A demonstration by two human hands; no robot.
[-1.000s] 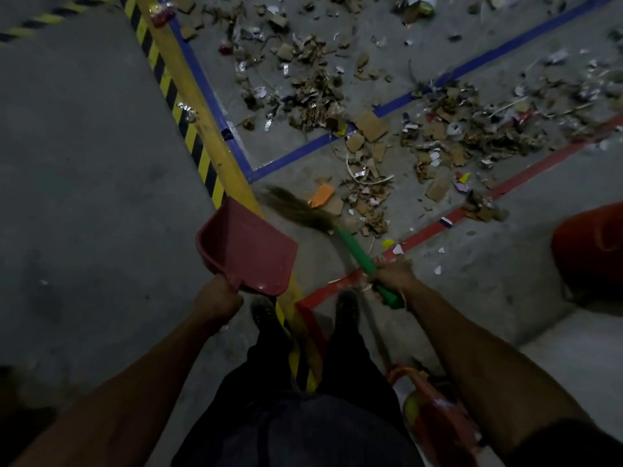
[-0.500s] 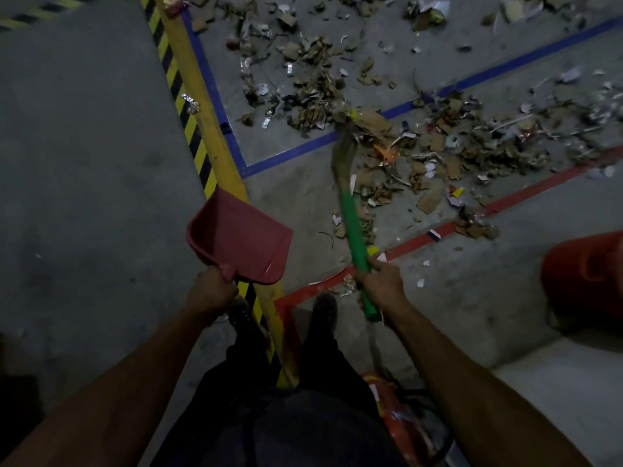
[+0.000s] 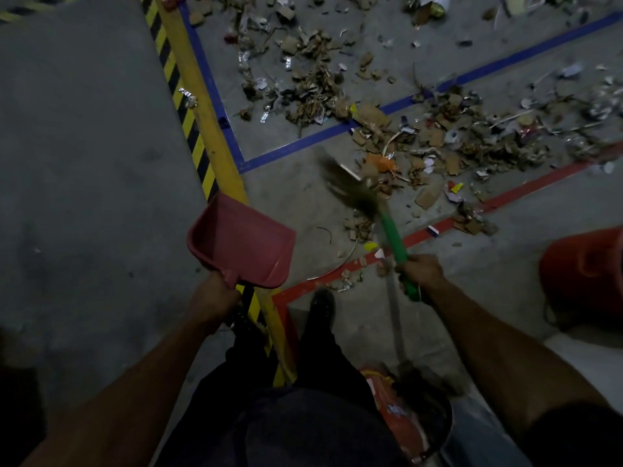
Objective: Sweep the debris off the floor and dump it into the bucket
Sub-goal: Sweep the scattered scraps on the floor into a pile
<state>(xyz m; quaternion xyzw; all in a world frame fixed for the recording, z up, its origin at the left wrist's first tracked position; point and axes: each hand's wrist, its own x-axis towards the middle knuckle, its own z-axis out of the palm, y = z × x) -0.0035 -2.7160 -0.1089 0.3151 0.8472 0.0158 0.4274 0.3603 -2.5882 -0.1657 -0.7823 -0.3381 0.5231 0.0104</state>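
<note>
Broom [image 3: 365, 200] had swung back left since half second ago, dragging debris [image 3: 435, 146] nearer. My right hand [image 3: 421, 273] gripped green handle; left hand [image 3: 215, 298] held dustpan [image 3: 242, 241] lifted, ready. Bucket [image 3: 586, 274], probably, sat right.

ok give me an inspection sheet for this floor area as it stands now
surface: grey concrete floor, marked with a blue tape line, a red tape line and a yellow-and-black hazard strip.
job's things: broom with green handle, bristles blurred at the near edge of the debris; red dustpan held off the floor, nothing visible in it; red bucket at the right edge.
clutter: cardboard scraps, paper and foil bits spread across both tape lines.
grip: left hand holds the dustpan handle; right hand holds the broom handle.
cables: nothing seen.
surroundings: dim light; a dark container with an orange wrapper near the person's feet.
</note>
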